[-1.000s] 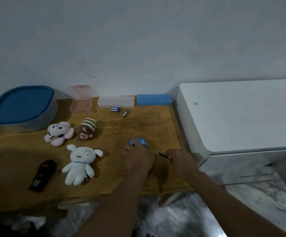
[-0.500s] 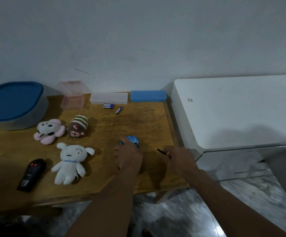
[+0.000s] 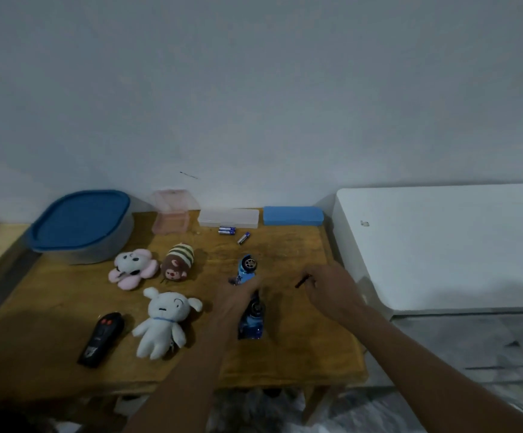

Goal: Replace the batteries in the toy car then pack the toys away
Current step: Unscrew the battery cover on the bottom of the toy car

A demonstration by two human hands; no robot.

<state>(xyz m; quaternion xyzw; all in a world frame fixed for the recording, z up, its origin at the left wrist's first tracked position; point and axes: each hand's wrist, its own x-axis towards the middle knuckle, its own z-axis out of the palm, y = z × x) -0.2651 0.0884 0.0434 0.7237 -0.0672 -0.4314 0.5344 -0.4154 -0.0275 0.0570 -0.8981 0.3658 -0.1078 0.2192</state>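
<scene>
Pale grey wall behind a wooden counter (image 3: pixel 285 357), seen from a head-worn camera looking down at a person's two bare hands. Near the middle of the counter the left hand (image 3: pixel 238 296) grasps a blue toy car (image 3: pixel 251 321) around its middle. The car is now turned on its side with two wheels showing, where half a second ago it lay almost hidden beneath that hand. Just to the right, apart from the car, the right hand (image 3: pixel 332 289) pinches a thin dark tool (image 3: pixel 302 281), probably a small screwdriver, its tip pointing towards the car. With the car rolled over, the underside seems to be facing the tool, so opening the battery cover looks like the step about to start. Three loose batteries (image 3: pixel 226 230) wait near the back edge, in front of a clear case (image 3: pixel 227 217), with a blue case (image 3: pixel 293 215) and a pink box (image 3: pixel 172 214) alongside. To the left lie three plush toys (image 3: pixel 163 320), a black remote control (image 3: pixel 101 339) and a blue-lidded container (image 3: pixel 79 223), likely where the toys will be packed. A white cabinet (image 3: pixel 441 245) stands against the counter's right side.
</scene>
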